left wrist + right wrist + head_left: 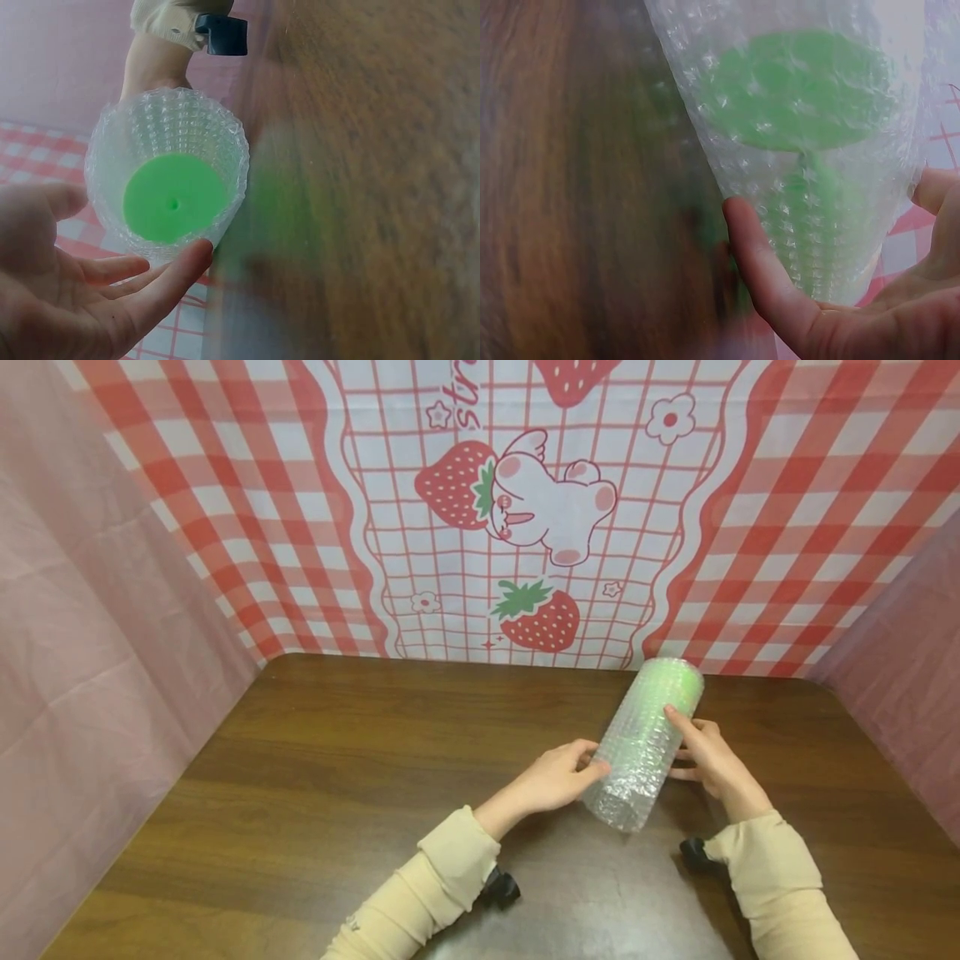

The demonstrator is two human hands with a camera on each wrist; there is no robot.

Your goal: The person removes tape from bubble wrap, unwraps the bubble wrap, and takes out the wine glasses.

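In the head view, a roll of bubble wrap (645, 739) is on the right side of the brown surface (322, 760), tipped to one side, with something green showing through it. The left hand (553, 777) touches its near end, fingers spread and a little bent. The right hand (723, 772) holds the other side, thumb on top and fingers wide apart around it. Behind is a red and white cloth (555, 627) with strawberries on it.

In the left wrist view, the end of the roll shows a round green thing (174, 199) inside. The left fingers are by the rim.

In the right wrist view, the finger and thumb are far apart, one on each side of the clear wrap.
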